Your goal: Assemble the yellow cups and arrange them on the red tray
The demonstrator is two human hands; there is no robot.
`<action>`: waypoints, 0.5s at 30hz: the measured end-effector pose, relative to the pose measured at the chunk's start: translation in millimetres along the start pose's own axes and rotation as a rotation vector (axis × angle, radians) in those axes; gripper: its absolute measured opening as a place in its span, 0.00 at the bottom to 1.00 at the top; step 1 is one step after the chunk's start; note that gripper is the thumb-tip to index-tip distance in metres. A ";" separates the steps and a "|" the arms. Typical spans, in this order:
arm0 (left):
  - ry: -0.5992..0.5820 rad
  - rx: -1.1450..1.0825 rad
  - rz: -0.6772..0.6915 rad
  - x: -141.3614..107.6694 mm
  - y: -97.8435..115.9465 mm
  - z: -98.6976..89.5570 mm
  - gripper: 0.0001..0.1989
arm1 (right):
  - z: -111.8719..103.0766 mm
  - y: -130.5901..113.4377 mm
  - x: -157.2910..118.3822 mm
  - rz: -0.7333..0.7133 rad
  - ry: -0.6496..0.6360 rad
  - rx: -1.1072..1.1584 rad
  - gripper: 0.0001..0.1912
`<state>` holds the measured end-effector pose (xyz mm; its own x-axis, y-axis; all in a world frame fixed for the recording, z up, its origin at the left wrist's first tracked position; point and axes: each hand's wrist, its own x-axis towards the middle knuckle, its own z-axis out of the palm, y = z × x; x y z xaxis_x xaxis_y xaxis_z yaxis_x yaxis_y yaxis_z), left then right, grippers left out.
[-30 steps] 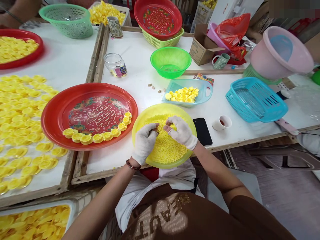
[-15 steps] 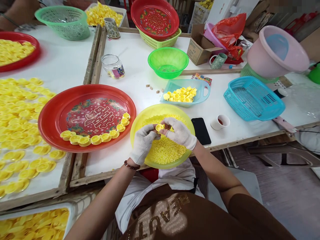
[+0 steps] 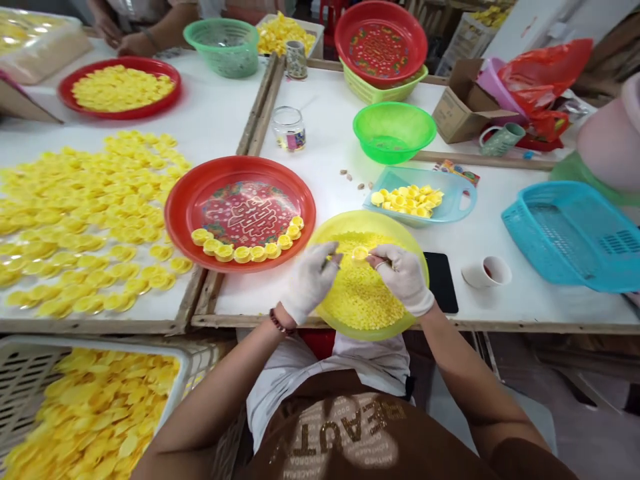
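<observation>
My gloved right hand [image 3: 403,273] pinches a small round yellow piece [image 3: 360,253] over the yellow bowl [image 3: 423,257], which holds many small yellow pellets [image 3: 367,303]. Over the bowl's left side is my gloved left hand [image 3: 313,277], its thumb and fingers apart with nothing visible between them. To the left, a red tray [image 3: 175,220] bears a curved row of round yellow pieces [image 3: 243,254] along its near side. Beyond the bowl, a light blue scoop tray [image 3: 453,193] holds a pile of yellow cups [image 3: 410,200].
A black phone [image 3: 443,283] and a white cup [image 3: 486,272] stand right of the bowl. Further right is a blue basket [image 3: 575,233]. Yellow discs [image 3: 100,220] cover the left table. A co-worker's hands [image 3: 135,43] show at the back left.
The view has swung left, so the tables appear shifted right. My left hand has let go of the round piece and moved left from it; my right hand still holds it.
</observation>
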<state>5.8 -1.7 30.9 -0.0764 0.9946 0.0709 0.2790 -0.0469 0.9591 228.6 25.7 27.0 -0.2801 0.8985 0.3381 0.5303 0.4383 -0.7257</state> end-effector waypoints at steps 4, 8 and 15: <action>0.489 0.400 0.200 27.7 -22.3 -126.4 0.03 | 0.1 -2.5 3.1 0.078 -0.041 0.078 0.08; 0.736 0.516 -0.052 57.1 -66.4 -243.1 0.10 | 8.1 -12.3 10.3 0.109 -0.065 0.129 0.09; 0.585 0.184 -0.371 53.3 -118.5 -278.9 0.11 | 28.6 -45.3 26.7 0.049 -0.114 0.142 0.09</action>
<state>-298.3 30.9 -2.6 -0.6836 0.7268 -0.0664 0.2881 0.3523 0.8904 174.2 29.1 51.8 -0.3502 0.9064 0.2361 0.4293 0.3793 -0.8197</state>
